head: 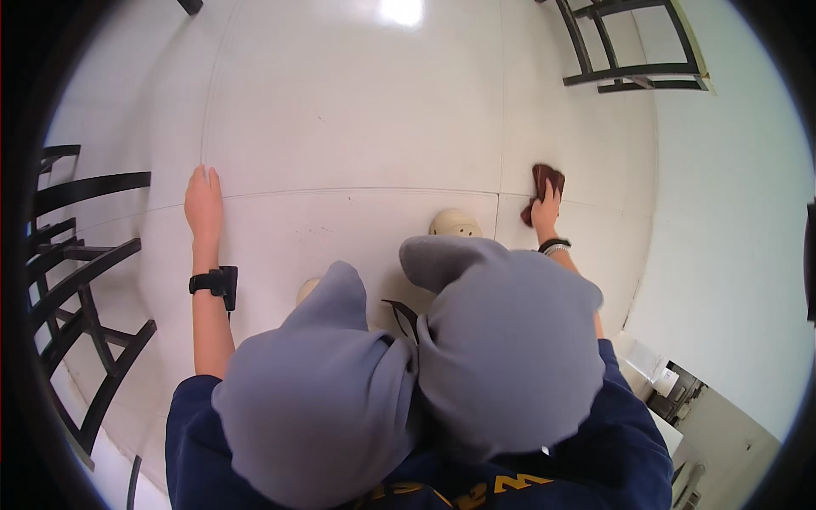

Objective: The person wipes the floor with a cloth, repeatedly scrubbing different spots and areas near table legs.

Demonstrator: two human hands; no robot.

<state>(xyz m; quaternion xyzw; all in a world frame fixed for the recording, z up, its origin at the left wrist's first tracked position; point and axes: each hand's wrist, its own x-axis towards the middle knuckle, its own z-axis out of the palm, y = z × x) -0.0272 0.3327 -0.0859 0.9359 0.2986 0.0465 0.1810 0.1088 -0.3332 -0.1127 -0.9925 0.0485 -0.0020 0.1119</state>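
Note:
On the right, my right hand [547, 207] presses on a crumpled dark red cloth [547, 178] lying on the pale tiled floor [357, 140]. The cloth shows past the fingertips and at the left side of the hand. My left hand [204, 203] is out to the left, over a floor joint, with nothing in it; its fingers point away from me and lie mostly side by side. Whether its palm touches the floor cannot be told. A black strap with a small device [223, 283] is on my left wrist. My bent knees in grey trousers [510, 344] are between my arms.
Black chair or table frames [92, 274] stand at the left edge. Another black-legged frame [631, 70] is at the upper right, beside a white wall [720, 223]. A light-coloured shoe [456, 223] shows ahead of my knee. Small dark specks mark the floor.

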